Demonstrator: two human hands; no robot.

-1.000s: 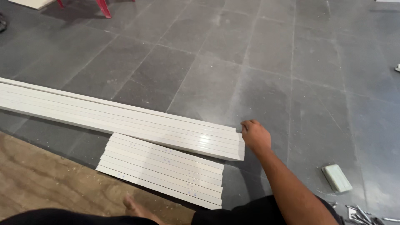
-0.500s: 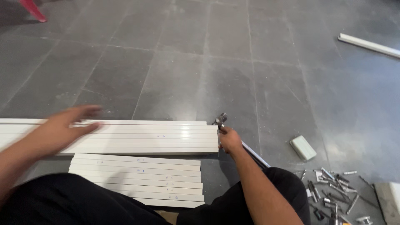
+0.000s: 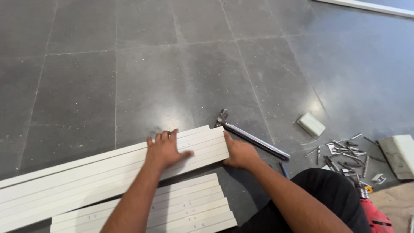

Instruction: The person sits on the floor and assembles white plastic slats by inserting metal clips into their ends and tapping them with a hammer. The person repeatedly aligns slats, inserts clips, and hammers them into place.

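A bundle of long white strips [image 3: 86, 177] lies on the grey tiled floor, running off the left edge. My left hand [image 3: 166, 149] rests flat on top of the bundle near its right end, fingers spread. My right hand [image 3: 239, 154] presses against the bundle's right end face, palm to the strip ends. A second, shorter stack of white strips [image 3: 172, 211] lies just in front, partly under my left forearm.
A metal hammer [image 3: 252, 138] lies on the floor right behind my right hand. Several screws and nails [image 3: 345, 157] are scattered at the right, near a small white block [image 3: 311, 124], a larger white block [image 3: 399, 155] and a red power tool [image 3: 373, 215].
My left hand came in from the left and now lies on the bundle near its end. My right hand stays at the end of the strips. The camera swung right.
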